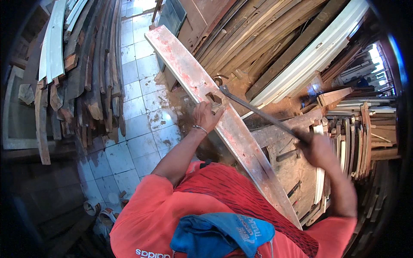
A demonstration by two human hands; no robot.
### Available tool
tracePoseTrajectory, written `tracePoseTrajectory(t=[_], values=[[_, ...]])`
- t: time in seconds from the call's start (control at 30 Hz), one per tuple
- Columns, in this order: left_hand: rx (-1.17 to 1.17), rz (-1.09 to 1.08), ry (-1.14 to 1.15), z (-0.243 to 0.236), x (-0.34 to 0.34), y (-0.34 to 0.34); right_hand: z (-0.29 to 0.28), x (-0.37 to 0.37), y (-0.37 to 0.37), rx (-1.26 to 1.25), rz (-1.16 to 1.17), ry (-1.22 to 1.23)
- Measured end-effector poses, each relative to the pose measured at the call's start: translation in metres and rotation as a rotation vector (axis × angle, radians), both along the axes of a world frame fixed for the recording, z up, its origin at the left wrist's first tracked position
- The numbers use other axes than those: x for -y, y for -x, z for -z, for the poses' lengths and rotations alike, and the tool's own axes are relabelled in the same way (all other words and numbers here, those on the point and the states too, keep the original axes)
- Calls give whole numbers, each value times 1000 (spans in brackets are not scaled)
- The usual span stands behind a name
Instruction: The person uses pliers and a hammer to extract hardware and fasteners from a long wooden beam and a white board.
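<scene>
I see the long board (223,120) running diagonally ahead of me, my left hand (205,115) on it, my right hand (316,148) to its right holding the crowbar (258,112), stacked timber (81,73) left.

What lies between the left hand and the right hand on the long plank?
In the head view, a dark metal pry bar spans from the right hand to the left hand across the plank.

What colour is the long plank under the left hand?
Whitish-grey with worn red stains, plank, seen in the head view; the left hand rests on it.

Weathered timber offcuts (81,81) lean at left over a white tiled floor (137,107); stacked frame mouldings (275,47) fill the right.
</scene>
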State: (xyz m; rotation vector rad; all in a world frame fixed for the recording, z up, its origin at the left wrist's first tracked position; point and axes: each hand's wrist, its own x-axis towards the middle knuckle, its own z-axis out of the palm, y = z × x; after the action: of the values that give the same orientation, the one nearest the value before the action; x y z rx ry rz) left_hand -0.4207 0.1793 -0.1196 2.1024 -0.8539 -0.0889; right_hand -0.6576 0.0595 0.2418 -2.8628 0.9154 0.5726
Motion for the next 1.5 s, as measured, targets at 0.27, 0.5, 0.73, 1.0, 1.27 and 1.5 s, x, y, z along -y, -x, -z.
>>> tracePoseTrajectory(t=[0.27,0.5,0.73,1.0,1.27,1.5], values=[[-105,123,-135,-25,-2,-15,-11,2,-6,80,-21,-1],[55,109,-31,-16,8,-1,-41,9,-36,-80,-67,62],[54,86,18,-4,14,11,33,-14,37,71,150,48],[118,58,104,11,24,13,-25,1,38,-121,223,137],[66,29,110,13,24,9,44,-19,69,-189,341,301],[159,37,103,17,20,6,-33,-2,2,-164,200,375]])
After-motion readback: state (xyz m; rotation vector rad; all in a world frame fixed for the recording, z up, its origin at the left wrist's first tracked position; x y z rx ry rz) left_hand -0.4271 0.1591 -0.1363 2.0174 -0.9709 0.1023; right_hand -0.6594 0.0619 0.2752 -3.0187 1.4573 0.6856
